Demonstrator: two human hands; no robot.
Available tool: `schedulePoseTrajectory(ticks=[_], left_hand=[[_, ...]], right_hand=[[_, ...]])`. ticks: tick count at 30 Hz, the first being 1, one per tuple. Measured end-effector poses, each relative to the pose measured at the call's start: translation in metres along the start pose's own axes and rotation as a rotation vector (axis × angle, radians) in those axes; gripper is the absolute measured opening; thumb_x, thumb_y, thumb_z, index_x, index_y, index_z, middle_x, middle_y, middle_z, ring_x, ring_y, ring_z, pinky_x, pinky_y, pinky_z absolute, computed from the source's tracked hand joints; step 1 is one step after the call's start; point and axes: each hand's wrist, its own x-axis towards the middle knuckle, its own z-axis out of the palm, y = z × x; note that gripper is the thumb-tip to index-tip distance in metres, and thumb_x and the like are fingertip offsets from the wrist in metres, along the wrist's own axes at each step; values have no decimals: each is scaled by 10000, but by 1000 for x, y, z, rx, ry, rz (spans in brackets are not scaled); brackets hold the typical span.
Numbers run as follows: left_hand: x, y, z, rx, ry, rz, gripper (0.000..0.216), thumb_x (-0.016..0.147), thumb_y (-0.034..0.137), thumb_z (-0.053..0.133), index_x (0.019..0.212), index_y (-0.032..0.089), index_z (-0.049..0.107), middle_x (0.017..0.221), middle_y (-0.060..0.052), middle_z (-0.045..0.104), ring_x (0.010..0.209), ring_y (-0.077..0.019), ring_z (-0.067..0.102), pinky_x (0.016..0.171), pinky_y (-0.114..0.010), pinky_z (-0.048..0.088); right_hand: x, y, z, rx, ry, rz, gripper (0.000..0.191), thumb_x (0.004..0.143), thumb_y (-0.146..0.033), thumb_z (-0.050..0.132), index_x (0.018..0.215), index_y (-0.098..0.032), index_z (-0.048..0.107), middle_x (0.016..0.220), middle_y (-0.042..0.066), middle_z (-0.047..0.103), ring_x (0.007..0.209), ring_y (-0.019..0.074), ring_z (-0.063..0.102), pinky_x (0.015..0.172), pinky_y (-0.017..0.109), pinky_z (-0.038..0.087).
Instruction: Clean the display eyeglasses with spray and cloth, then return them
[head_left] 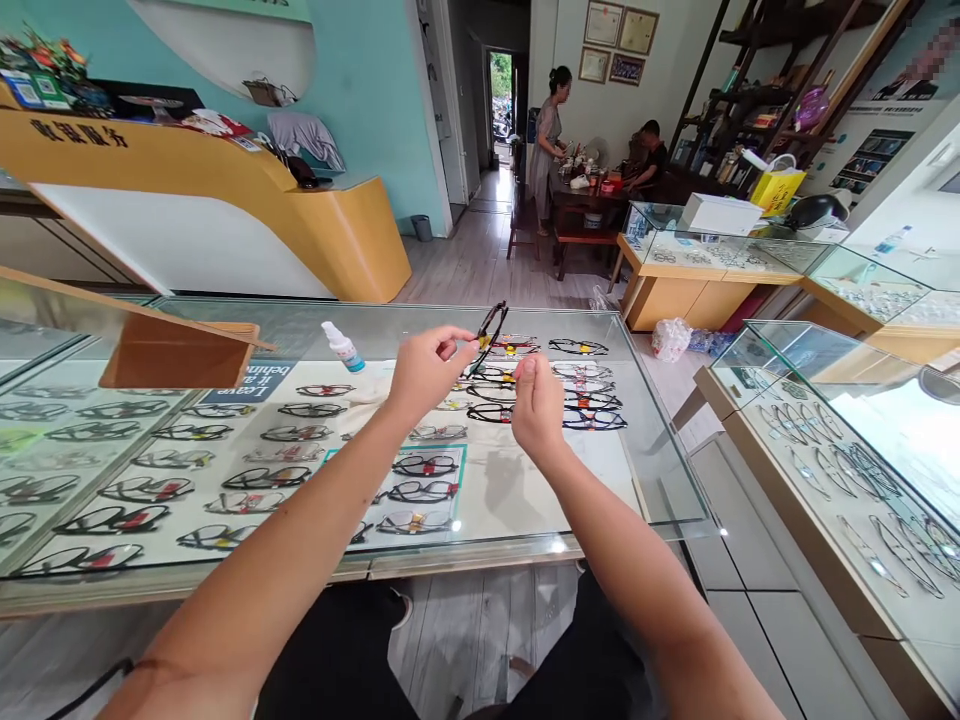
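Note:
My left hand (426, 370) is raised over the glass display counter (660, 470) and pinches a black pair of glasses (491, 328) by one end, so the frame stands up above the glass. Beside it, my right hand (535, 403) is closed in a pinch just under the frame; what its fingers hold is too small to see. Rows of several eyeglass frames (420, 465) lie under the glass below both hands.
A small white spray bottle (343, 346) lies on the counter left of my hands, near a wooden stand (176, 352). More glass cases (847, 440) stand to the right. Two people are at a table (592, 195) far back. An orange desk (330, 225) curves at left.

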Motion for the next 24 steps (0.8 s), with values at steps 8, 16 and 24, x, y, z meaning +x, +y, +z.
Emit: schedulePoseTrajectory(ticks=[8,16,24], left_hand=[[70,61,70,258,-321,186,253,883,409,689,958,215,833,683,6,583,633,-159,498,622,-326,304],[105,65,163,513,-726,334,237,864,403,677,977,289,852,946,-20,813,702,-187,656,658,-323,392],[116,58,199,604,-793,328,251,848,354,666,994,272,854,1055,-62,832,819,-228,703,664,-317,438]], right_hand=[[-7,-9,-3,-119,54,-191,515,1165,-539,147,756,-271,307,598,-20,432,540,179,428,612,343,251],[-2,-2,0,-128,49,-226,473,1166,-473,227,747,-267,304,587,-31,401,532,166,407,593,339,263],[3,-7,-2,-171,-48,-154,422,1134,-367,458,736,-258,365,602,-42,442,550,147,472,601,315,304]])
